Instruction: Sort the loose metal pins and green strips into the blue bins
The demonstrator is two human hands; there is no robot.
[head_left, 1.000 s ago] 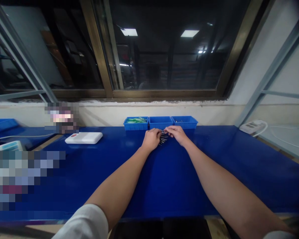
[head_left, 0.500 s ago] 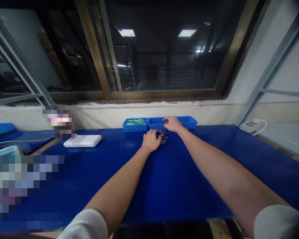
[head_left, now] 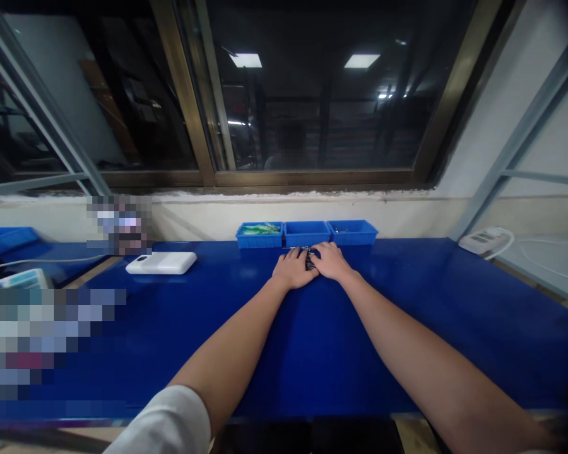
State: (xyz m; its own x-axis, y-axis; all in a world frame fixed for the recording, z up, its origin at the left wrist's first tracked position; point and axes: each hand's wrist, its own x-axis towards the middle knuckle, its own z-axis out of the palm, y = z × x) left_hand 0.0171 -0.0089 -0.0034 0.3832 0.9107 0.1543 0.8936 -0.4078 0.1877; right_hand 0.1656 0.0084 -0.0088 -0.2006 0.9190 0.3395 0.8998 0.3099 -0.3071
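Observation:
A small pile of thin dark and metallic pieces (head_left: 309, 260) lies on the blue table (head_left: 307, 340), partly covered by both hands. My left hand (head_left: 293, 268) rests over the pile's left side, palm down with fingers spread. From the right, my right hand (head_left: 330, 260) lies over the other side, its fingers apart. Behind them stand three blue bins: the left bin (head_left: 259, 241) holds green items, the middle bin (head_left: 307, 234) shows nothing inside, and the right bin (head_left: 353, 238) holds a few small metallic pieces.
A white device (head_left: 163, 263) lies on the table to the left. At the right edge is a white power strip (head_left: 485, 241) with a cable. Another blue bin (head_left: 9, 238) stands at the far left, and metal frame bars rise on both sides.
My right hand has come down from the bins to the pile. My left hand now lies flatter over the pieces. The view has shifted slightly.

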